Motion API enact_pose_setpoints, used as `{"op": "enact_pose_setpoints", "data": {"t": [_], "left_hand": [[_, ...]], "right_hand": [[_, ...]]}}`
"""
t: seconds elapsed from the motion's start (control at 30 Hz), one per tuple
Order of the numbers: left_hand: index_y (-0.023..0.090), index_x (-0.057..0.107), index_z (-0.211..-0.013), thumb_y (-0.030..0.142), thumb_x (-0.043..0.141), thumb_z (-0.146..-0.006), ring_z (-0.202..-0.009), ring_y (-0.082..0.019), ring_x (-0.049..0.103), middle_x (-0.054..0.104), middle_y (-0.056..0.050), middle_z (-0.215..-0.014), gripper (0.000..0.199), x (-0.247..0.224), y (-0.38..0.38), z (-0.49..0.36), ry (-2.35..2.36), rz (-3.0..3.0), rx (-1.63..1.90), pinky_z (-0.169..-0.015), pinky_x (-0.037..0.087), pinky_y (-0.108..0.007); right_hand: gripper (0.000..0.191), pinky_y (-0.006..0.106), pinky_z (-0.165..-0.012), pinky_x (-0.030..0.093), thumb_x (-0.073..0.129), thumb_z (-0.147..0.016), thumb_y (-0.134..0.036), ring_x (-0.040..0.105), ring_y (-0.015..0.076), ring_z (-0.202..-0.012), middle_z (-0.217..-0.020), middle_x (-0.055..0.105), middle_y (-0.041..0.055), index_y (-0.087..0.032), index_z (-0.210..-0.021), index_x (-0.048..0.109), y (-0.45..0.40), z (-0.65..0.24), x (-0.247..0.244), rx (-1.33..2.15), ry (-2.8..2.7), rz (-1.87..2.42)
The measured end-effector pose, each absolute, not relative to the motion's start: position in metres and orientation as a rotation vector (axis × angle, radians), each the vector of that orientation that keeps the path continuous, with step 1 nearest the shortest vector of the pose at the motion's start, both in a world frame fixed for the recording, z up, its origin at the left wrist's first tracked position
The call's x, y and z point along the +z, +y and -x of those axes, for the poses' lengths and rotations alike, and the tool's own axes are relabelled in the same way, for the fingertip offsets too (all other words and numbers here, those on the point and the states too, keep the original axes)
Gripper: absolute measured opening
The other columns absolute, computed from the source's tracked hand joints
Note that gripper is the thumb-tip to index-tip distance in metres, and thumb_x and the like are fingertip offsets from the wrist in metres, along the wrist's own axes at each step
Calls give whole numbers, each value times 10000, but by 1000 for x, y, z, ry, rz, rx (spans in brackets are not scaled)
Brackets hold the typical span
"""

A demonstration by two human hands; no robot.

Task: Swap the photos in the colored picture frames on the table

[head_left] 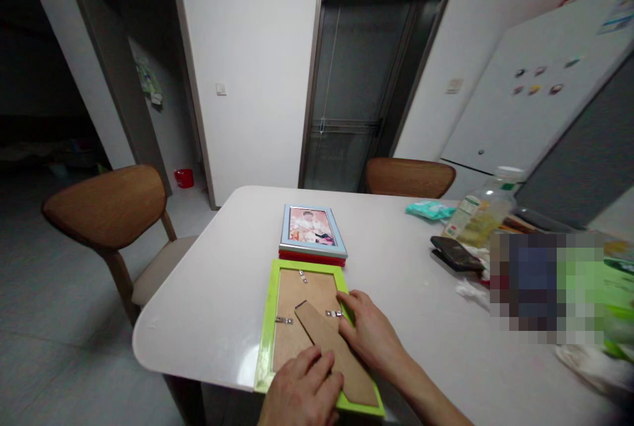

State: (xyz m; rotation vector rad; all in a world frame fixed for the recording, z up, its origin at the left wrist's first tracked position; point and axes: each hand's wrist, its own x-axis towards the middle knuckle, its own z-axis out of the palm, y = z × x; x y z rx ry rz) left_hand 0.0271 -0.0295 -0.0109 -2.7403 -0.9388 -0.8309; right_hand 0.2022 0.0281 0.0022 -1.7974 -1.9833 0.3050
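A green picture frame point(268, 320) lies face down at the table's near edge, its brown backing board and folded stand leg point(341, 353) facing up. Small metal clips sit on the backing at the top, left and right. My left hand point(304, 386) rests on the lower part of the backing and the stand leg, fingers somewhat bent and apart. On the right edge, near the right clip, my right hand point(369, 330) holds the green frame between thumb and fingers. Just beyond lies a light blue frame point(312, 228) with a pink picture, on top of a red frame point(310, 257).
On the white table point(212, 320) at the right are a bottle point(478, 211), a black phone-like object point(456, 254), a teal packet point(430, 210) and crumpled tissues. Wooden chairs stand at the left point(111, 205) and far side point(410, 177). A blurred patch covers items at the right.
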Motion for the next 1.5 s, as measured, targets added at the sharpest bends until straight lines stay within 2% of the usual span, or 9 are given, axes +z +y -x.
{"op": "enact_pose_setpoints", "data": {"t": [0.13,0.23,0.43,0.67,0.8,0.97,1.13,1.37,1.5], "left_hand": [[162,506,-1018,328,583,-690,-986,-273,539,581,-110,-1093,376,1,-31,-1,-1099,2836,-745,-812,459,-450],[158,536,-867,372,597,-677,-1036,-301,500,563,-143,-1109,292,2,-30,15,-1299,2852,-727,-856,391,-533],[174,518,-792,363,622,-655,-1069,-285,475,552,-139,-1127,255,-7,-30,19,-1446,2937,-775,-914,326,-533],[179,521,-813,336,646,-627,-1076,-281,468,551,-126,-1129,274,-10,-30,20,-1469,2948,-858,-932,303,-528],[177,513,-793,336,645,-629,-1066,-277,477,562,-123,-1112,264,-11,-30,20,-1461,2932,-858,-928,312,-525],[180,510,-765,325,650,-619,-1049,-269,491,572,-120,-1093,249,-11,-30,18,-1452,2901,-884,-925,325,-510],[176,517,-778,341,649,-617,-1025,-270,510,589,-120,-1064,266,-11,-30,17,-1421,2881,-940,-914,339,-513],[189,527,-753,324,662,-593,-1006,-264,526,600,-102,-1048,250,-11,-31,17,-1434,2859,-1021,-914,348,-498],[179,534,-775,337,675,-588,-1010,-274,524,602,-113,-1046,283,-9,-31,15,-1463,2895,-972,-910,343,-511]], "right_hand": [[384,293,-881,345,413,-683,-174,463,206,-1042,-1221,396,125,-156,-1040,553,27,-202,4,242,-2050,1815],[329,294,-831,375,398,-709,-182,506,210,-995,-1230,402,124,-175,-967,602,28,-200,7,246,-2087,1862],[300,279,-730,411,376,-751,-204,560,186,-855,-1117,492,105,-206,-915,627,31,-197,12,187,-2095,1905],[281,322,-840,336,433,-759,-238,426,218,-1017,-1105,507,96,-211,-987,594,17,-184,16,93,-2161,1642],[205,273,-789,334,452,-766,-242,464,167,-903,-942,569,47,-232,-876,624,19,-153,20,269,-2301,1454],[170,247,-664,319,480,-754,-250,469,145,-772,-770,566,31,-203,-706,636,36,-122,23,245,-2398,1445],[171,250,-650,302,464,-762,-237,466,144,-764,-793,563,45,-197,-753,630,40,-115,22,193,-2378,1502],[143,241,-642,321,477,-733,-204,487,145,-708,-739,573,47,-164,-698,610,46,-113,15,157,-2303,1557],[212,217,-698,335,424,-780,-254,502,136,-769,-798,584,48,-171,-824,615,64,-132,11,193,-2202,1541]]}}
